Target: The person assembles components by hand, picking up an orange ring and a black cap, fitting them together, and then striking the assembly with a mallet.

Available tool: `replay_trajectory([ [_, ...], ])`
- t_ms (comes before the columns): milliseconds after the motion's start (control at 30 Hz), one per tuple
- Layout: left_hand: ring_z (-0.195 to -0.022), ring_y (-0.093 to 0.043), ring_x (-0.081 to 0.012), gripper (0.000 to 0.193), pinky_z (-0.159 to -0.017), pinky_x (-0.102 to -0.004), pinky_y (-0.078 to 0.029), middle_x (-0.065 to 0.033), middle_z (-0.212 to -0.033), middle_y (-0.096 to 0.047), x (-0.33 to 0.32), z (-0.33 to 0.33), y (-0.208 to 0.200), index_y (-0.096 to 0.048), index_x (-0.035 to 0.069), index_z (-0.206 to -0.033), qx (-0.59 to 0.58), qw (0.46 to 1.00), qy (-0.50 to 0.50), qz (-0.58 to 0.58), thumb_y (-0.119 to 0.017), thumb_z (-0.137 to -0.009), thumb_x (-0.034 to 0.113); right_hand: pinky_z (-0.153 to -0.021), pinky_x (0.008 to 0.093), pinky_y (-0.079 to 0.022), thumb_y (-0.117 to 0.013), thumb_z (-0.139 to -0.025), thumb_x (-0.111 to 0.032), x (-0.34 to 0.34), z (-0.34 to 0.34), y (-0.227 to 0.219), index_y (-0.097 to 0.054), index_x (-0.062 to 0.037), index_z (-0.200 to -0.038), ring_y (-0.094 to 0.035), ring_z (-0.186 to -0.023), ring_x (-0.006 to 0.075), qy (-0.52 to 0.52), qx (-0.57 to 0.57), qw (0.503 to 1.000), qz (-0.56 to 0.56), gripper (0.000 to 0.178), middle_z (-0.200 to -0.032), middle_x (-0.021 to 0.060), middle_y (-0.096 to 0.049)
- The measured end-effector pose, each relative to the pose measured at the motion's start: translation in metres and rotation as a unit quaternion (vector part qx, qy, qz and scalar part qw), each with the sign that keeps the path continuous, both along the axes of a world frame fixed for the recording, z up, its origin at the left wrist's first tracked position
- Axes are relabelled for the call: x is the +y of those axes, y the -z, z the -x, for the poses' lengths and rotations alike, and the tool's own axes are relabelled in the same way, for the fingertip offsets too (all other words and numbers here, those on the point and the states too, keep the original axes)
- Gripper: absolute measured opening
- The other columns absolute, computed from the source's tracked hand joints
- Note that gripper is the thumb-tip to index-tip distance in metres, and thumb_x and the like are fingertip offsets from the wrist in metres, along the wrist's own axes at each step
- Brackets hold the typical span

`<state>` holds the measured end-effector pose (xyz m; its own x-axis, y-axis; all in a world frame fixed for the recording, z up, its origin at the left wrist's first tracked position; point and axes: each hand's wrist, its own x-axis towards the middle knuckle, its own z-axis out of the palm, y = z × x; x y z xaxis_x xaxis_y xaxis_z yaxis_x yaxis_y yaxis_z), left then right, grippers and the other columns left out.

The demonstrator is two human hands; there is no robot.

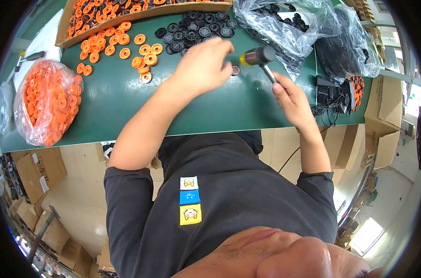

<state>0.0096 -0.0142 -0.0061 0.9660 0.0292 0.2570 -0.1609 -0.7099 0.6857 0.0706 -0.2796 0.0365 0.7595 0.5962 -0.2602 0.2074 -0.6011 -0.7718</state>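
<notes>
My right hand [291,99] is wrapped round the metal handle of a mallet [257,56] with a black and yellow head. The mallet's head is raised over the green table, to the right of my left hand [205,65]. My left hand is half curled, its thumb and forefinger apart with nothing seen between them; the other fingers are partly hidden. Just right of its thumb lies a small orange and black round piece [235,70]. Black round caps [192,31] are heaped beyond my left hand, and loose orange wheel-shaped pieces [150,59] are spread to its left.
A cardboard box [141,15] of orange and black pieces lines the far edge. On the left sits a clear bag [48,102] of orange pieces. Plastic bags [289,37] of black parts lie at the far right, with a black cabled device [331,95] nearer.
</notes>
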Motion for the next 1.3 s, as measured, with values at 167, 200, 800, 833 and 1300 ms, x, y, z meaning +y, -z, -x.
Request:
replay_trajectory([
  [167,-0.095,-0.063,-0.0341,0.022,-0.082,-0.0457,-0.051,-0.0135,-0.097,-0.06,-0.015,0.006,0.006,-0.064,0.005,-0.103,-0.002,0.995,0.064,-0.076,-0.073,-0.083,0.011,-0.079,0.0376,-0.05,-0.061,-0.099,-0.014,-0.012,-0.021,0.009,-0.064,-0.0037,-0.127,-0.064,-0.085,0.0322,-0.006,-0.222,0.975,0.023,0.03,-0.095,0.0174,-0.065],
  [200,-0.095,-0.063,-0.0341,0.022,-0.082,-0.0457,-0.051,-0.0135,-0.097,-0.06,-0.015,0.006,0.005,-0.064,0.005,-0.103,-0.004,0.995,0.069,-0.077,-0.073,-0.083,0.011,-0.079,0.0376,-0.05,-0.061,-0.099,-0.014,-0.013,-0.026,0.011,-0.064,-0.0037,-0.127,-0.064,-0.085,0.0322,0.0,-0.223,0.975,0.022,0.03,-0.095,0.0174,-0.065],
  [800,-0.085,-0.066,-0.0229,0.023,-0.078,-0.0323,-0.056,-0.0106,-0.093,-0.064,-0.004,-0.004,-0.007,-0.066,0.0,-0.102,-0.058,0.987,0.032,0.147,-0.066,-0.079,-0.003,-0.082,0.0375,-0.053,-0.077,-0.081,-0.009,0.075,-0.039,0.015,-0.066,-0.0034,-0.11,-0.066,-0.091,0.0289,-0.174,-0.273,0.93,-0.173,0.032,-0.101,0.0129,-0.066],
  [833,-0.085,-0.064,-0.0201,0.025,-0.078,-0.0306,-0.053,-0.0091,-0.094,-0.064,-0.004,-0.004,-0.007,-0.067,0.001,-0.104,-0.074,0.984,0.022,0.159,-0.067,-0.079,-0.003,-0.081,0.0369,-0.054,-0.076,-0.081,-0.007,0.081,-0.041,0.02,-0.066,-0.0033,-0.11,-0.067,-0.089,0.0285,-0.156,-0.238,0.937,-0.201,0.031,-0.099,0.0124,-0.066],
  [1300,-0.085,-0.067,-0.0222,0.058,-0.076,-0.0338,-0.054,-0.0073,-0.099,-0.074,-0.02,0.001,-0.006,-0.06,0.004,-0.129,-0.267,0.956,0.023,0.122,-0.077,-0.073,-0.003,-0.091,0.0309,-0.057,-0.069,-0.092,0.001,0.08,-0.03,0.054,-0.062,0.0032,-0.113,-0.069,-0.104,0.0189,-0.06,0.33,0.819,-0.465,0.022,-0.111,0.0136,-0.07],
])
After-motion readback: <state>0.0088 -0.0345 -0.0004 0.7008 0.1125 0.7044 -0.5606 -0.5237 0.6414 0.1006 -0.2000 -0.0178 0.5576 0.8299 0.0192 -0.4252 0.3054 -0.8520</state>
